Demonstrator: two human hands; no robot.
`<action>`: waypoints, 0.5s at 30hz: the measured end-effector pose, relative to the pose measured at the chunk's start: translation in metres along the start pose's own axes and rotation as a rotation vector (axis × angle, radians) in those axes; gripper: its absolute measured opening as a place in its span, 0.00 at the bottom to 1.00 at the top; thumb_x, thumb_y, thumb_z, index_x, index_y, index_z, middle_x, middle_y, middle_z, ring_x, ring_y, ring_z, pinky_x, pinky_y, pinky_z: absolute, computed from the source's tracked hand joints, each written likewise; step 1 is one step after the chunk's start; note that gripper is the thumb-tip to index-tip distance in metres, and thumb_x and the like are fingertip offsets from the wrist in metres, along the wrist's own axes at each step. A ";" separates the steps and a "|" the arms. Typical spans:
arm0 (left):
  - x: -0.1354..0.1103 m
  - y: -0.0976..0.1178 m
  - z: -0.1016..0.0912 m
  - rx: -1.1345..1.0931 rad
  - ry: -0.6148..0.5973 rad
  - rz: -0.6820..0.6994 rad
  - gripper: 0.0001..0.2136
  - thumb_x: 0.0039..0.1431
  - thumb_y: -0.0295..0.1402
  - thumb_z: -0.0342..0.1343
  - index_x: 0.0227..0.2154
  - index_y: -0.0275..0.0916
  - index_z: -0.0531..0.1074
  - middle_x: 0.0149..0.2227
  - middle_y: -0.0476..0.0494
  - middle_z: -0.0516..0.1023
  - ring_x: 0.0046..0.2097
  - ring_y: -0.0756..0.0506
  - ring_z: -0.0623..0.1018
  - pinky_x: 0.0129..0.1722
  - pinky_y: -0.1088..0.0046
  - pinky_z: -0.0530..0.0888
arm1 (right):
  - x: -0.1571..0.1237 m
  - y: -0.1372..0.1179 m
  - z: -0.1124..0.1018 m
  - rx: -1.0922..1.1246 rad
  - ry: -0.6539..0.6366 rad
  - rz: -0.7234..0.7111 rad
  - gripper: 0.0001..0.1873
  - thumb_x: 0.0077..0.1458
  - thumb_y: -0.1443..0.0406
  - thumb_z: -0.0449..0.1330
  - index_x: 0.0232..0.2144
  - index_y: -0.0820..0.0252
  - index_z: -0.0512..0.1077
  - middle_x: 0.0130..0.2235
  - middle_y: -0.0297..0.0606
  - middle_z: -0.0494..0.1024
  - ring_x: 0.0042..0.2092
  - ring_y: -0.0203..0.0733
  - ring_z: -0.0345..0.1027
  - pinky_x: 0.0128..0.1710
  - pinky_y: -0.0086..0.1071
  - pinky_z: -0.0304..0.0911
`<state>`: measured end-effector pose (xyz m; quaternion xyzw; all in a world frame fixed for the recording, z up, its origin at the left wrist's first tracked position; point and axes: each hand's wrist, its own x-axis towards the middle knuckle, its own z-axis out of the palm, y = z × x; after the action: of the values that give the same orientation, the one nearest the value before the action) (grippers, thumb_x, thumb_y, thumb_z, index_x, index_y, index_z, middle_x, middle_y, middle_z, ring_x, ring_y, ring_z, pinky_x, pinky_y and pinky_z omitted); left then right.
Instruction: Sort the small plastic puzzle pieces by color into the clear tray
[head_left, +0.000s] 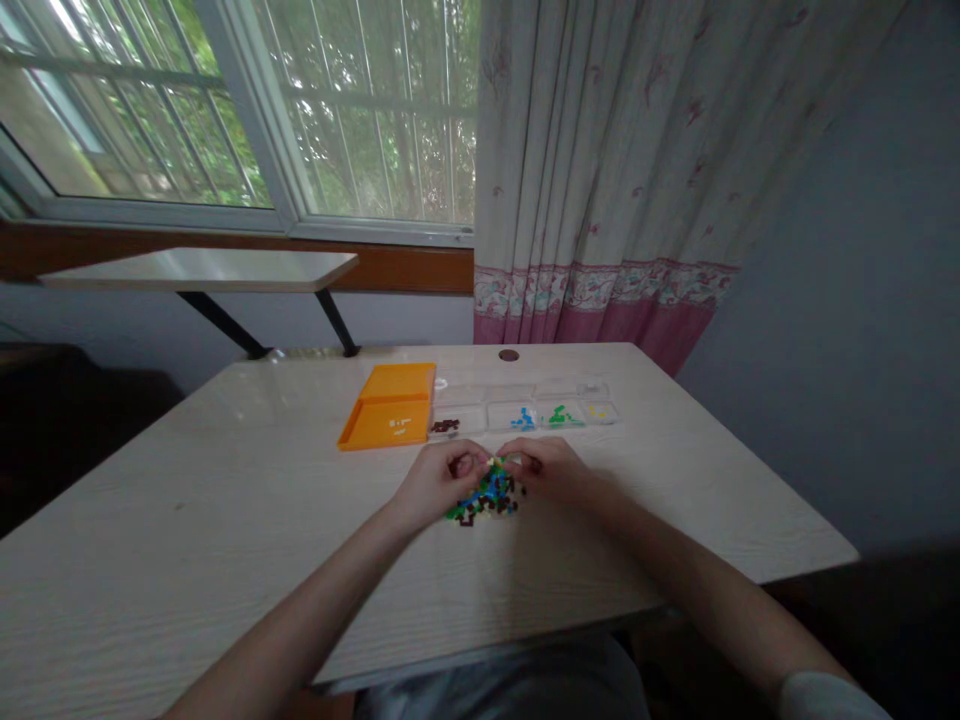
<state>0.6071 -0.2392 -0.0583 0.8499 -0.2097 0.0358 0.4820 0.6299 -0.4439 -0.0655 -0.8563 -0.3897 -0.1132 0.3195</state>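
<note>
Head view, curled hands (439, 480) (553, 470) over mixed pieces (493, 492), grip unclear, orange case (397, 382), tray (498, 413) beyond

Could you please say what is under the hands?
A pile of small blue, green and brown pieces shows beneath the left hand and right hand; whatever they cover cannot be seen.

Pieces (493, 492) on table (225, 530), trays (500, 418) behind, case (387, 400) left
</note>
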 end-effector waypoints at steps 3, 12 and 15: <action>0.000 0.003 -0.009 0.090 0.190 0.068 0.09 0.50 0.35 0.52 0.28 0.35 0.71 0.17 0.55 0.56 0.20 0.55 0.58 0.20 0.82 0.57 | -0.002 0.008 -0.011 0.077 -0.188 0.044 0.09 0.49 0.61 0.56 0.30 0.61 0.71 0.18 0.27 0.65 0.20 0.27 0.55 0.21 0.21 0.50; -0.003 0.007 -0.021 0.308 0.491 0.256 0.07 0.52 0.33 0.52 0.28 0.35 0.72 0.18 0.53 0.65 0.21 0.55 0.64 0.23 0.82 0.62 | -0.004 0.022 -0.022 0.158 -0.485 0.233 0.10 0.44 0.61 0.60 0.29 0.62 0.71 0.21 0.29 0.68 0.22 0.29 0.60 0.21 0.21 0.50; -0.003 0.009 -0.020 0.324 0.501 0.263 0.07 0.52 0.33 0.52 0.28 0.35 0.72 0.18 0.53 0.65 0.20 0.55 0.64 0.22 0.82 0.62 | -0.003 0.020 -0.021 0.150 -0.511 0.225 0.10 0.43 0.62 0.60 0.30 0.61 0.73 0.22 0.30 0.70 0.23 0.29 0.61 0.22 0.21 0.50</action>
<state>0.6033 -0.2257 -0.0411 0.8459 -0.1841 0.3388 0.3685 0.6442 -0.4688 -0.0603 -0.8688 -0.3675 0.1713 0.2842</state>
